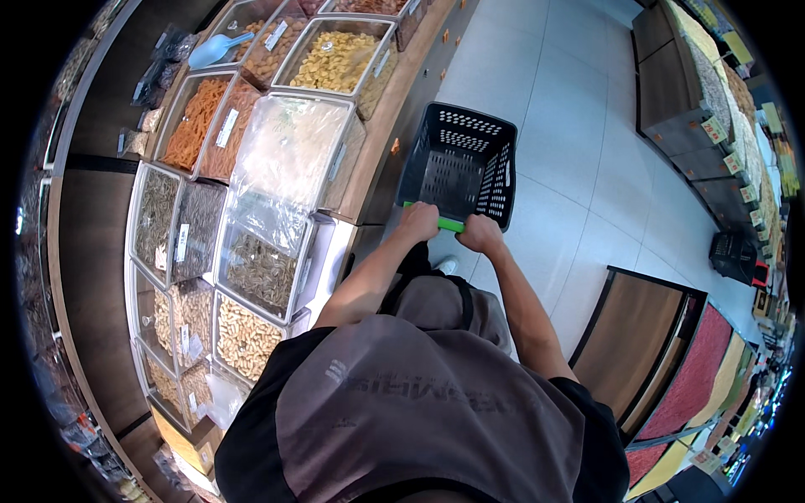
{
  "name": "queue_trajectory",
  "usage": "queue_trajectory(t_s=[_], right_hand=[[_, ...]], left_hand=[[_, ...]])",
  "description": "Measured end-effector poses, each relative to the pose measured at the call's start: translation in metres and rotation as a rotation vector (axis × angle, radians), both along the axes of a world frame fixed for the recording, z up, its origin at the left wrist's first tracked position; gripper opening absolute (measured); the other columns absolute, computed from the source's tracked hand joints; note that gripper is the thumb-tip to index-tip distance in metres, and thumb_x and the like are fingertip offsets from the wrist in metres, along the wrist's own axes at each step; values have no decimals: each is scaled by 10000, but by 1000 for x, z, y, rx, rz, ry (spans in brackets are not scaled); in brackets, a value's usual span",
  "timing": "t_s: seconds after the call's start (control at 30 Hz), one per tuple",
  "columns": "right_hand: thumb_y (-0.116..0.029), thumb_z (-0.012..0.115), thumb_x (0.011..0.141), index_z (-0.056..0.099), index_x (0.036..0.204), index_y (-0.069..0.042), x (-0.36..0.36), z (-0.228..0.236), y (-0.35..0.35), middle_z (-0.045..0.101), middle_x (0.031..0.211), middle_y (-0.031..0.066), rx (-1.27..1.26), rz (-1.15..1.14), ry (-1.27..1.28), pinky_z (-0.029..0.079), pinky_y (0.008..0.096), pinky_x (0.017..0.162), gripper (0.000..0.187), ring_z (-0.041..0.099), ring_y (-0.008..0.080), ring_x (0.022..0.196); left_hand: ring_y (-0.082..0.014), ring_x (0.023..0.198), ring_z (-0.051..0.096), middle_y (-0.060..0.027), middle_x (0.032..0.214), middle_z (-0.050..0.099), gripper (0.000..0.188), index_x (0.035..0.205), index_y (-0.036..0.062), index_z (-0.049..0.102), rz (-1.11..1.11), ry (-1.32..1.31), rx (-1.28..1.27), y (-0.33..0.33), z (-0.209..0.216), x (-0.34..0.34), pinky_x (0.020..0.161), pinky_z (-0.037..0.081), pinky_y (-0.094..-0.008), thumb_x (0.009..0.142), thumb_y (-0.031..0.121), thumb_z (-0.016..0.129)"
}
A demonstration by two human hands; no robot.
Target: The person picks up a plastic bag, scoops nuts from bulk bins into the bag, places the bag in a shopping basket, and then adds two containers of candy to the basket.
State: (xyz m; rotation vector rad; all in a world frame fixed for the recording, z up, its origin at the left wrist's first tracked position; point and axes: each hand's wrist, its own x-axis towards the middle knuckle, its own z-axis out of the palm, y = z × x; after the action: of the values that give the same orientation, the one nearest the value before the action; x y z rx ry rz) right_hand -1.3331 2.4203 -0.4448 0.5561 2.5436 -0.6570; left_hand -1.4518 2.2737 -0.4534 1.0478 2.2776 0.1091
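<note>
Both my hands are closed around the bright green handle [451, 225] of a black plastic shopping basket [412, 178]. My left hand [422, 221] grips the handle's left end, and my right hand [480, 235] wraps round its right end. The basket has perforated sides and bottom, and nothing shows inside it. It stands out in front of me, low over the pale tiled floor, beside the wooden edge of the bin counter. Whether it rests on the floor or on wheels I cannot tell.
On my left, clear bins hold yellow dried pieces [335, 60], orange strips [194, 122] and peanuts [245, 337]; a blue scoop [220, 50] lies on one. Wooden grain displays [681, 92] line the right. A wooden stand [629, 335] is near my right arm. Another black basket [733, 256] sits far right.
</note>
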Motion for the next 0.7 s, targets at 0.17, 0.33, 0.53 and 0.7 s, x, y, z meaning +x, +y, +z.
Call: queue_trajectory(t_s=[0.17,0.33,0.53,0.7], right_hand=[[-296,663,737,735,824,3,-43,-6,34,700,874,248,7,-32,23,560,457,796,320,691,393,862],[-328,659,756,737,856,2,-92,-10,69,701,900,249,-3,-71,-61,558,448,821,354,692,382,895],[-331,641,740,727,897,12,-140,-18,111,688,910,272,-2,-103,-90,546,458,844,388,676,408,908],[-335,622,751,728,921,9,-176,-9,134,695,953,246,-6,-144,-142,537,455,872,398,670,401,942]], left_hand=[[-349,956,677,-192,919,710,198,857,43,741,-35,11,61,38,-9,-50,821,545,-449,742,198,696],[-358,941,678,-195,912,708,196,844,42,741,-89,9,87,79,-16,-104,807,545,-454,739,203,700],[-348,959,679,-187,948,712,173,861,59,748,-106,-46,32,127,-17,-161,827,541,-442,729,157,696],[-328,1107,591,-158,1084,653,211,952,61,696,-119,-29,207,152,-30,-196,910,483,-447,758,132,649]])
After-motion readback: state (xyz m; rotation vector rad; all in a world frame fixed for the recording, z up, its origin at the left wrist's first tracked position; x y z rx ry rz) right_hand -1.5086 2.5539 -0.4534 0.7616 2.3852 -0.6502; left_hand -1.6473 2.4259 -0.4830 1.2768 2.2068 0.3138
